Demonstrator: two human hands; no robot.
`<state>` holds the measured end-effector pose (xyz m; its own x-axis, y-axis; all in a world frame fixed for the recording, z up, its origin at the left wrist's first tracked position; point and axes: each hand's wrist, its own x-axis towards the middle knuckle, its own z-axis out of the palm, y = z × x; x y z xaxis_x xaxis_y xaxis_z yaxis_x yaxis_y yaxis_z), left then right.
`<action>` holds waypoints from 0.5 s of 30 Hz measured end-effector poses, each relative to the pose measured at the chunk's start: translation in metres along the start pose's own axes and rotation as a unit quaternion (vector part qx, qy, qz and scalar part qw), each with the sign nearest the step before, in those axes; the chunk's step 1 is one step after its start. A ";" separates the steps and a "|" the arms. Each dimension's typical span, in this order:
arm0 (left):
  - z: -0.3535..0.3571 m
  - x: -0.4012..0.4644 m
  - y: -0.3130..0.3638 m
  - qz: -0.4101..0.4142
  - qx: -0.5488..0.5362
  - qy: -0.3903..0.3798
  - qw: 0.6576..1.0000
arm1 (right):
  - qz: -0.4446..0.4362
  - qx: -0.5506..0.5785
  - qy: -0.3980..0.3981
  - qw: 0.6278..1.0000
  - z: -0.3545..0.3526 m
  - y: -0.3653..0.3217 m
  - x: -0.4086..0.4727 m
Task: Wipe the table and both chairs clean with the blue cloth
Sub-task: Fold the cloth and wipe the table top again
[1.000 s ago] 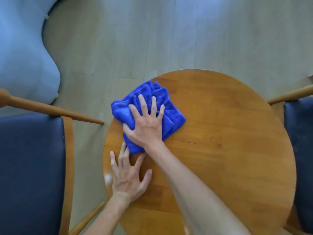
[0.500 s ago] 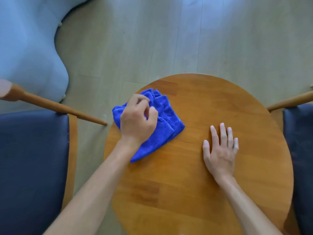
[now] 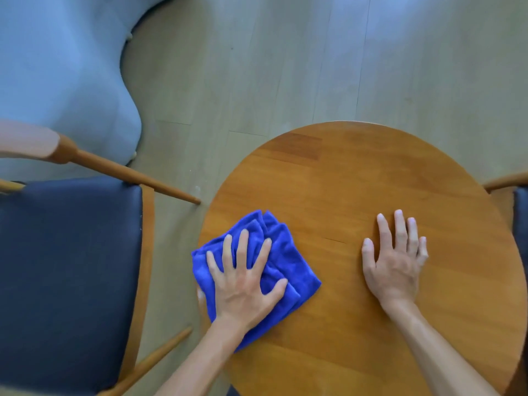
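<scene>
While seen from the head camera, looking straight down:

Cloth [image 3: 288, 261]: bright blue, soft pile, bunched into loose folds with several layered edges at its right corner; it lies on the left part of the table, its left edge reaching the rim or just past it.

Left hand [image 3: 245, 284]: lies flat on top of the cloth, palm down, fingers [image 3: 243, 247] straight and spread wide, thumb out to the right; nothing is curled round the fabric.

Cloth against fingers: the folds show beyond the fingertips on the far side, past the thumb on the right and past the little finger on the left; a strip also shows below the wrist.

Right hand [image 3: 397, 264]: flat on bare wood, palm down, fingers straight and slightly fanned, holding nothing, well apart from the cloth.

Table [image 3: 371, 172]: round, warm brown wood with a visible plank pattern and a thin dark line near its middle.

Left chair [image 3: 68, 275]: dark seat pad in a wooden frame, just beside the table.

Right chair [image 3: 521, 221]: only a dark sliver and a wooden rail at the picture's edge.

Floor [image 3: 285, 67]: pale planks.

Sofa [image 3: 57, 75]: light blue, upper left.
</scene>
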<state>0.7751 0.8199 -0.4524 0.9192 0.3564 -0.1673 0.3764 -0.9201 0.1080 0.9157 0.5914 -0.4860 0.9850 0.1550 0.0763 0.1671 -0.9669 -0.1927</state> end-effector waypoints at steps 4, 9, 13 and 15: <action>0.007 -0.058 -0.014 0.008 0.006 -0.002 1.000 | 0.002 0.000 0.003 1.000 0.000 -0.001 0.000; 0.000 0.042 -0.034 0.030 0.022 0.038 0.999 | -0.003 -0.004 0.016 1.000 0.003 0.000 0.000; -0.005 0.108 -0.038 -0.009 0.035 0.047 0.998 | -0.005 -0.002 0.022 1.000 0.006 0.001 0.000; 0.001 0.085 -0.034 -0.004 0.044 0.063 0.997 | -0.007 0.002 0.017 1.000 0.006 0.002 -0.001</action>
<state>0.8400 0.8817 -0.4709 0.9254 0.3766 -0.0431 0.3777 -0.9257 0.0204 0.9158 0.5901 -0.4924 0.9805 0.1610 0.1126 0.1807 -0.9638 -0.1960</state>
